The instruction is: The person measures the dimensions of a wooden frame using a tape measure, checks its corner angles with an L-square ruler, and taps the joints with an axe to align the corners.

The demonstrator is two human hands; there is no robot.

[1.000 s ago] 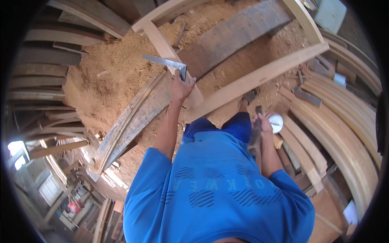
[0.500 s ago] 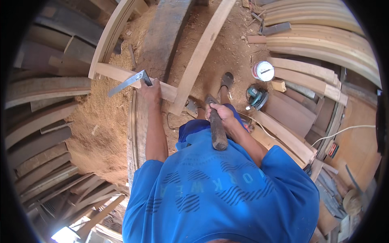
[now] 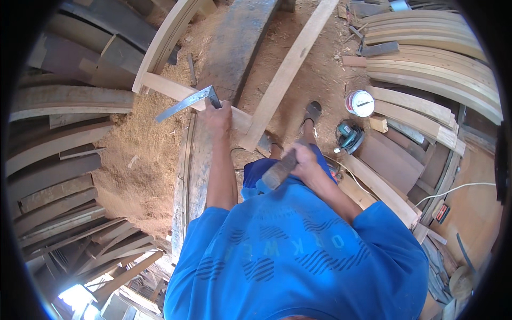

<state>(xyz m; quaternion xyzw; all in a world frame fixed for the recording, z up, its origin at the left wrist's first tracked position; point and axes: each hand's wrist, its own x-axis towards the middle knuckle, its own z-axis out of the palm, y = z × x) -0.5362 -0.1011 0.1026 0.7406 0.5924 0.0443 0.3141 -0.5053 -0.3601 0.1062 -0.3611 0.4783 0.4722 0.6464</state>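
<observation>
My left hand (image 3: 217, 118) is closed around the dark stock of a metal carpenter's square (image 3: 184, 103), above a pale wooden crosspiece (image 3: 169, 90). The square's silver blade points out to the left, over the sawdust. The crosspiece joins a long straight board (image 3: 290, 69) on the right and a grooved, curved piece (image 3: 160, 45) on the left, as parts of a frame. In front of my body, my right hand (image 3: 305, 159) grips a thick, dark wooden club (image 3: 278, 173), its blunt end toward my chest. The club is slightly blurred and apart from the frame.
A heavy dark beam (image 3: 226, 48) lies under the frame. To the right are a white bucket (image 3: 360, 103), a green power tool (image 3: 349, 136) with a pale cord (image 3: 453, 186) nearby, and stacked curved boards (image 3: 426, 56). More boards (image 3: 58, 144) line the left, beside sawdust (image 3: 128, 176).
The whole view has shifted, moving the scene rightward. The club in my right hand has swung, its blunt end now further left and higher. My left hand keeps the square at the crosspiece.
</observation>
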